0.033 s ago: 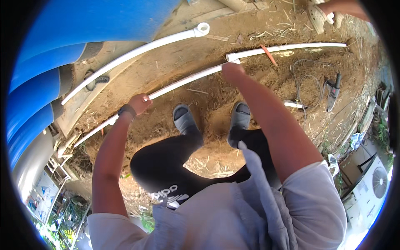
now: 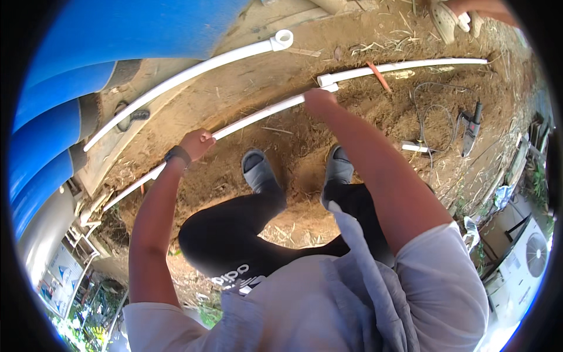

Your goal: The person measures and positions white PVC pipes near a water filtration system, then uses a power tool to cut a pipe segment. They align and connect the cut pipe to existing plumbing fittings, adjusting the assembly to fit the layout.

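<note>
A long white plastic pipe [image 2: 258,120] crosses in front of my feet, low over a shallow dirt trench. My left hand [image 2: 198,144], with a dark band at the wrist, is closed round it left of the middle. Near its right end, my right hand [image 2: 321,103] grips the same pipe from above, its fingers mostly hidden. Just beyond that hand lies a second white pipe [image 2: 410,66], with a wider fitting [image 2: 325,80] on its near end. The held pipe's white end shows beside this fitting; whether they touch, I cannot tell.
Another white pipe [image 2: 193,75] with a ring-shaped fitting [image 2: 282,40] lies beside large blue tanks [image 2: 146,35]. An orange stick [image 2: 379,77] crosses the second pipe. At right are a corded power tool [image 2: 470,130] and a short pipe piece [image 2: 415,146]. Another person's clog [image 2: 444,22] stands top right.
My right hand has slid a little to the left along the pipe, uncovering more of its right end. The left hand has barely moved.
</note>
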`<state>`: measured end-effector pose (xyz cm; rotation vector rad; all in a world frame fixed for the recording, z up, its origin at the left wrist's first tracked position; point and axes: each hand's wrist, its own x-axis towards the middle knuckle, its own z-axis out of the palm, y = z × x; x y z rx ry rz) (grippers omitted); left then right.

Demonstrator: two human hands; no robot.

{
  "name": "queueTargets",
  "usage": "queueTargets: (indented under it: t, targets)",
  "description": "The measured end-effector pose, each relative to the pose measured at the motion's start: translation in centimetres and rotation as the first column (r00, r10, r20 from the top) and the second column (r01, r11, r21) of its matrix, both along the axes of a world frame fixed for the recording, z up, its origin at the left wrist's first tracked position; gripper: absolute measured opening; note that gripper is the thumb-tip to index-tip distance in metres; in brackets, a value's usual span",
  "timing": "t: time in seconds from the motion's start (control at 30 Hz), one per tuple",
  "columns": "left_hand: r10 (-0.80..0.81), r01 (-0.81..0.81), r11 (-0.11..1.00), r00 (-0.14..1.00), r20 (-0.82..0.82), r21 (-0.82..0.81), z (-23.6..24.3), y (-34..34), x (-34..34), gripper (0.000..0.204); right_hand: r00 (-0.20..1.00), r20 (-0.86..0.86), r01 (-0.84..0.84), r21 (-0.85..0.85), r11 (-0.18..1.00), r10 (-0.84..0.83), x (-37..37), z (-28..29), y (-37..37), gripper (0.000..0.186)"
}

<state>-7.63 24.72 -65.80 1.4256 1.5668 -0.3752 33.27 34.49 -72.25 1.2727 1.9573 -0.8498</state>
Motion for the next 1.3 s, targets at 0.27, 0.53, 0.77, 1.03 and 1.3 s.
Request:
queueTargets:
  t: [0.27,0.53,0.77,1.03,1.3]
  targets:
    - [0.505,-0.490,0.852,0.862,0.045,-0.187,-7.1,-1.3,0.1,0.045,0.985,0.089,-0.172,0.334,0.927,0.151,-3.8,-11.4,-4.1,0.030]
    - [0.951,-0.854,0.300,0.302,0.063,-0.426,-11.0,-11.8,-5.7,0.049,0.942,0.109,-0.335,0.356,0.873,0.317,-4.2,-9.6,-3.0,0.033]
    - [0.724,-0.637,-0.540,-0.685,0.083,-0.549,-19.3,-14.5,-5.6,0.076,0.950,-0.120,-0.241,0.299,0.923,0.287,-2.2,-1.8,-2.4,0.047]
    - [0.491,-0.589,-0.719,-0.806,0.330,-0.370,-19.1,-12.8,2.1,0.027,0.981,-0.079,0.181,0.008,0.983,-0.180,-0.2,-3.8,-2.0,0.077]
    - [0.500,-0.576,-0.743,-0.817,0.288,-0.341,-18.9,-13.5,1.3,0.026,0.869,0.236,0.427,0.082,0.900,-0.434,-3.4,-5.8,-0.9,0.093]
